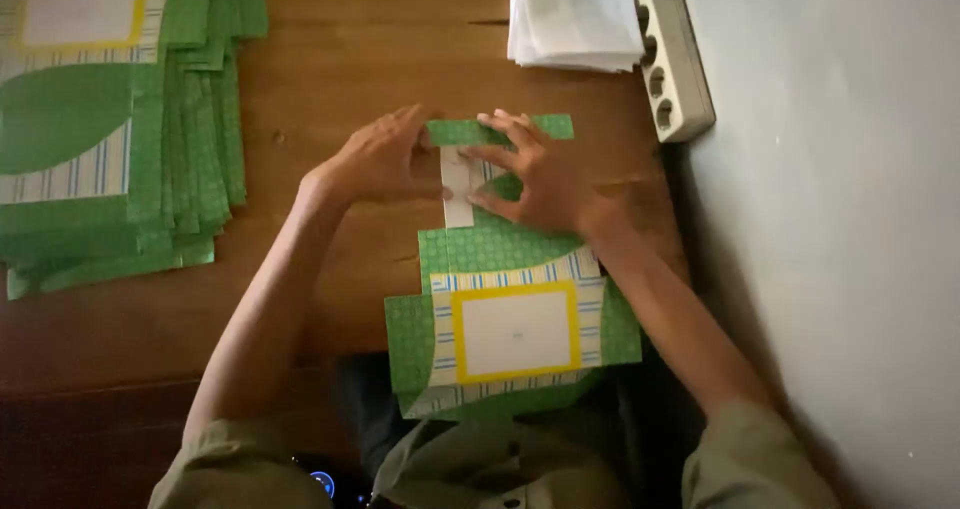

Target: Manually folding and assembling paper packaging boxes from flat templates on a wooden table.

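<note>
While both hands work at its far end, the green patterned cardboard sheet (500, 299) lies flat on the wooden surface (330, 89), its near end hanging over the edge. The left hand (385, 159) pinches the folded far flap (500, 129) in a closed grip. The right hand (535, 174) lies spread open, fingers pressing flap and sheet down. A stack of like sheets (110, 139) lies far left; white papers (572, 17) and a power strip (675, 59) sit far right.

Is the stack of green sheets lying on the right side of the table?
No, the stack of green sheets lies at the left of the table, while white paper sits at the right.
</note>
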